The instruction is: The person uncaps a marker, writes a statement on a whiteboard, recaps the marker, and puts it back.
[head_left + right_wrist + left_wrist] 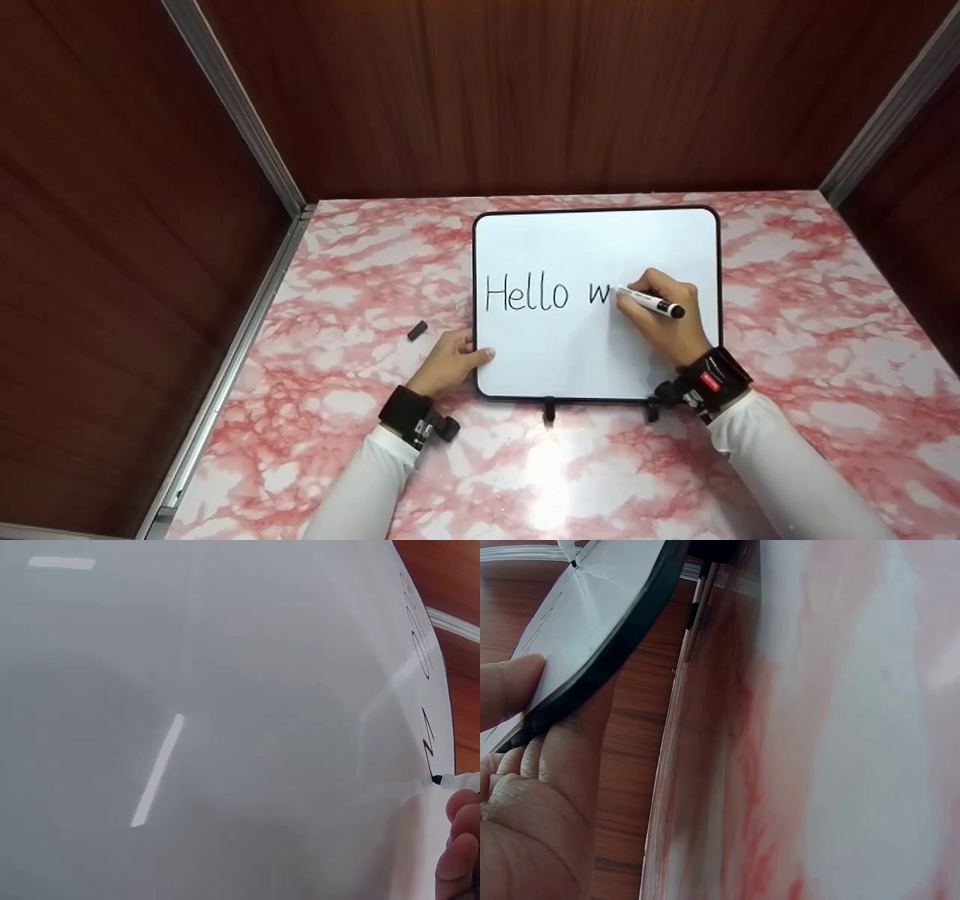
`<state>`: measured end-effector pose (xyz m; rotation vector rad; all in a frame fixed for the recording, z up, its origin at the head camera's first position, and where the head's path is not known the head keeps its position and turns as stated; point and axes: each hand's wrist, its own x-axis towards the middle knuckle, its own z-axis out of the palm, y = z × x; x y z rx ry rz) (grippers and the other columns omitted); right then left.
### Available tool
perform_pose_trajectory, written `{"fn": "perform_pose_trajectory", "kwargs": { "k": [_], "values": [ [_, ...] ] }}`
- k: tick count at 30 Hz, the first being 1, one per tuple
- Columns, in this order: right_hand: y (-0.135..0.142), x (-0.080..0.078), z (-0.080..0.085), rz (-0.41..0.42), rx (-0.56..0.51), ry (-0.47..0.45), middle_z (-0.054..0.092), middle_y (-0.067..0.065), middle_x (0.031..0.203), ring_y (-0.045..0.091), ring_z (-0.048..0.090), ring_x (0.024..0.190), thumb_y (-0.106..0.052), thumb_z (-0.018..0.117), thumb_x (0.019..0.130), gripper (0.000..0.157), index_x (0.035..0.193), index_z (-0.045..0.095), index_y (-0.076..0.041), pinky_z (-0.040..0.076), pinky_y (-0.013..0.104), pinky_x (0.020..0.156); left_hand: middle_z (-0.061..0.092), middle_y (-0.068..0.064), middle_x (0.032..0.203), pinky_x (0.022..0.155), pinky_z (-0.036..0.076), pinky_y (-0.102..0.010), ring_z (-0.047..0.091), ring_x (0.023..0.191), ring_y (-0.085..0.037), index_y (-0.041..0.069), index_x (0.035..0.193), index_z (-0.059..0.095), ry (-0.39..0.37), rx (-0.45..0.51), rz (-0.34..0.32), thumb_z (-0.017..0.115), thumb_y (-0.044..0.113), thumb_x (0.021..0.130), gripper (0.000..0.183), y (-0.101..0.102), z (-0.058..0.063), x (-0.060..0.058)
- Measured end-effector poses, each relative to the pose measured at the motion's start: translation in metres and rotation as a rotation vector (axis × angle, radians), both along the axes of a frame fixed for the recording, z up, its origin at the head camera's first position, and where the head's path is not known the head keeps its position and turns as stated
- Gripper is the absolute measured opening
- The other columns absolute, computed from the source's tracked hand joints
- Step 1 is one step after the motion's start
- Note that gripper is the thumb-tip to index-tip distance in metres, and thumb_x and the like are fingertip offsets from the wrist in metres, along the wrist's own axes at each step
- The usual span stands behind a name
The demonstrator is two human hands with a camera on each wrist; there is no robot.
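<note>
Left hand (448,361) grips a whiteboard (555,352) at left, thumb (485,355) in front; right hand (671,330) pinches a marker (651,301) against it.

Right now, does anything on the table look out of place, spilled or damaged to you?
I see nothing spilled or damaged. The only slightly odd thing is a small dark piece, perhaps the cap of the marker, lying loose on the table near the left hand, apart from the whiteboard.

White marker (651,301) tip-first against black-framed, lettered whiteboard (551,361)
</note>
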<state>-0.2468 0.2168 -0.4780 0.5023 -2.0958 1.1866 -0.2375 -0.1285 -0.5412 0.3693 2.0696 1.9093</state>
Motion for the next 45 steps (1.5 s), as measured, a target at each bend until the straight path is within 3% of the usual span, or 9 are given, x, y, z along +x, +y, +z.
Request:
{"fn": "perform_pose_trajectory", "kwargs": {
  "k": [27,45],
  "values": [
    [0.009,0.002,-0.007,-0.021,-0.004,0.006,0.068,0.004,0.061,-0.003,0.049,0.056,0.008,0.083,0.078,0.020,0.073,0.067,-0.003,0.036,0.009,0.053,0.078,-0.028,0.119,0.086,0.066,-0.028,0.076,0.093,-0.010,-0.015,0.133,0.065,0.022,-0.005,-0.002,0.064,-0.002,0.102,0.034,0.000,0.001,0.001],
    [0.011,0.016,-0.009,0.006,0.018,-0.015,0.065,0.000,0.058,-0.003,0.046,0.054,0.009,0.081,0.077,0.023,0.069,0.066,-0.006,0.034,0.011,0.050,0.077,-0.030,0.122,0.086,0.066,-0.028,0.076,0.095,-0.011,-0.014,0.135,0.065,0.044,-0.030,-0.007,0.065,-0.001,0.102,0.035,0.000,0.002,0.001]
  ]
}}
